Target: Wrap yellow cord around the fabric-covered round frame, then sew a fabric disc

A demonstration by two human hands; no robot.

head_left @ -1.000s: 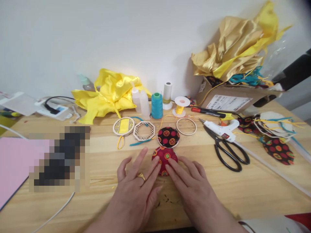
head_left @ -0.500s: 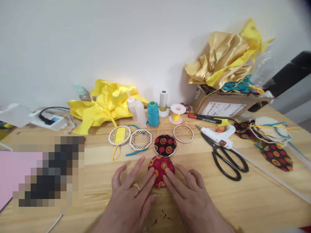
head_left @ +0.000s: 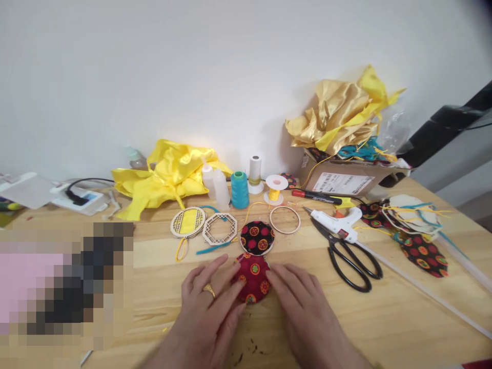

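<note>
A round piece covered in red patterned fabric (head_left: 252, 282) lies flat on the wooden table. My left hand (head_left: 213, 297) rests at its left side, fingers stretched and fingertips touching its edge; a gold ring is on one finger. At the disc's right edge is my right hand (head_left: 298, 294), its fingers extended and close together, holding nothing. Just above the red disc, touching or nearly so, sits a black patterned fabric disc (head_left: 257, 237) with a pale rim. A thin wooden ring (head_left: 285, 219) and an octagonal wooden lattice frame (head_left: 220, 228) lie beyond.
To the right are black-handled scissors (head_left: 354, 264), a white glue gun (head_left: 338, 221) and a marker (head_left: 317, 197). Behind stand a teal thread cone (head_left: 240, 190), a yellow thread spool (head_left: 274, 195), yellow cloth (head_left: 169, 171) and a cardboard box (head_left: 338, 178). The left area is pixelated.
My right fingers have slid off the red disc's top to its right edge, and my left fingers have drawn back leftward, uncovering more fabric. The camera view has shifted slightly.
</note>
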